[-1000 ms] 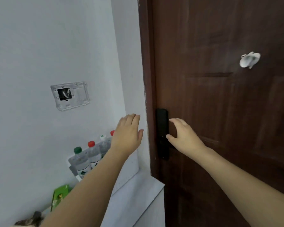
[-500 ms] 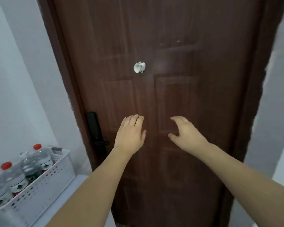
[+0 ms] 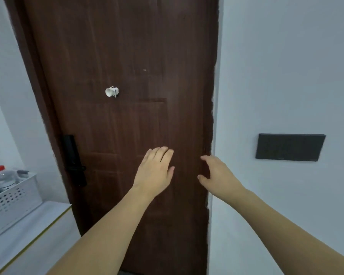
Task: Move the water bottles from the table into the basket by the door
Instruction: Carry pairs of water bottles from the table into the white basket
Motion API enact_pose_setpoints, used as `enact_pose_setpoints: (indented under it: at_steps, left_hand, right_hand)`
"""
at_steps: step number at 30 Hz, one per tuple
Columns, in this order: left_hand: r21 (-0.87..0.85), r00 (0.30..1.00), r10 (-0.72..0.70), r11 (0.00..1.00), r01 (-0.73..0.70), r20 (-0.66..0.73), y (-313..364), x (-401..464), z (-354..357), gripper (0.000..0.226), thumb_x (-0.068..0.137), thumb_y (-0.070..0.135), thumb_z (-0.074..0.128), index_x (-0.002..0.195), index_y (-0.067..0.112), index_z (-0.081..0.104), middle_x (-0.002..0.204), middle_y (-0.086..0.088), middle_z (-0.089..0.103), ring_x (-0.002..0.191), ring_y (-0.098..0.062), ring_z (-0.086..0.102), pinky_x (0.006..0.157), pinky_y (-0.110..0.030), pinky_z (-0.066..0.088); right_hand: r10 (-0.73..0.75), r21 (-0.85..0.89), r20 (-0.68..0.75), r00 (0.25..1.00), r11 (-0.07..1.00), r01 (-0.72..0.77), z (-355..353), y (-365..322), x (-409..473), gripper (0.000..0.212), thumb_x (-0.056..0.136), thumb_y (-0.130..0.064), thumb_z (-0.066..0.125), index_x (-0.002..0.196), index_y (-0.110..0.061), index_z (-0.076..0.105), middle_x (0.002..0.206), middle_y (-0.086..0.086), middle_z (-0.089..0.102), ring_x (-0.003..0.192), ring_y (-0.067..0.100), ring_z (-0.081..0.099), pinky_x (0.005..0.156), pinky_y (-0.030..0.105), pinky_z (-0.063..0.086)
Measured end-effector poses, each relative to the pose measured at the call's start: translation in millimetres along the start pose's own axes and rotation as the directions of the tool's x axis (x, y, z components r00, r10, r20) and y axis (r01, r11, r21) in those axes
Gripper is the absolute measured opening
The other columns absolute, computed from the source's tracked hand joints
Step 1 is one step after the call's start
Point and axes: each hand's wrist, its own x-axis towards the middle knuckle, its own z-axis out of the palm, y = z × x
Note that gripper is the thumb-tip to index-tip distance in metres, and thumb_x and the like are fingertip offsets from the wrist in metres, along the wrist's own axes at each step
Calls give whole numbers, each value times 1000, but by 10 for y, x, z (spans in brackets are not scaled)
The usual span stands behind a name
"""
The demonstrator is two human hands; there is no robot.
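Brown door (image 3: 117, 56) directly beyond both hands; white perforated basket (image 3: 10, 197) far to the left of the left hand (image 3: 154, 171), holding a red-capped water bottle (image 3: 3, 176). Left hand flat, fingers spread, gripping nothing; right hand (image 3: 216, 175) loosely curled and empty, near the door's edge. Risk: with the gaze off the table, not in view, any bottles left there may be missed

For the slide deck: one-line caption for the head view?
Both empty hands, left hand and right hand, raised before brown door; bottle-filled white basket at left.
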Motion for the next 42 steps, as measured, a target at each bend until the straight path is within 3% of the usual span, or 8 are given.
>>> enact_pose_setpoints:
  at_steps: [8,17,27,29,33,37,42]
  left_hand:
    - [-50,1000,11,999,-10,20,1112,123,-73,53,93,25,63,142,10,48,143,-8,52,133,-25,46,117,-41,34]
    - [14,996,83,996,-83,-36,2811,273,-294,51,92,22,66,138,6,52,138,-13,57,125,-29,54,110,-41,40]
    - [-110,999,46,993,-48,-27,4251,374,-85,54,87,16,74,136,2,54,135,-16,59,123,-34,56,106,-41,44]
    - [-162,1000,-8,987,7,-5,4560,374,-87,54,89,16,72,137,2,53,136,-17,57,125,-34,53,107,-41,43]
    - [-144,999,48,988,-51,-26,5257,513,-152,53,89,17,70,136,1,52,137,-16,55,123,-35,52,106,-42,42]
    - [-143,999,-22,990,15,-45,6058,629,-200,54,92,18,66,140,2,48,142,-16,50,129,-34,47,109,-41,38]
    - [-118,999,11,993,-6,38,7078,515,-160,56,95,22,62,145,8,43,148,-10,45,133,-29,43,110,-36,36]
  right_hand:
    - [66,-45,1,998,997,-66,-728,670,-590,55,93,-30,58,144,-24,37,151,-4,37,136,18,38,110,34,32]
    - [-18,-70,-9,1000,997,17,-1916,1912,-1364,55,93,-29,56,144,-20,37,149,-5,38,136,15,35,108,27,29]
    - [26,-82,-17,1000,996,-27,-2746,2970,-1918,56,93,-25,57,144,-17,37,149,-2,39,137,18,33,108,29,28]
    - [45,-88,-10,999,995,-46,-2939,3195,-2035,58,92,-25,57,145,-16,36,149,0,38,137,20,33,108,29,27]
    - [63,-75,-44,997,995,-66,-3466,3665,-2326,58,92,-24,57,145,-16,35,149,0,38,137,19,33,108,29,28]
    - [16,-52,-103,995,998,-21,-4011,4256,-2683,55,92,-22,57,143,-16,38,148,-1,39,137,17,32,104,24,25]
    - [4,-14,-93,996,1000,-6,-4545,4963,-3036,55,91,-22,57,143,-16,39,147,-1,40,137,17,32,106,26,25]
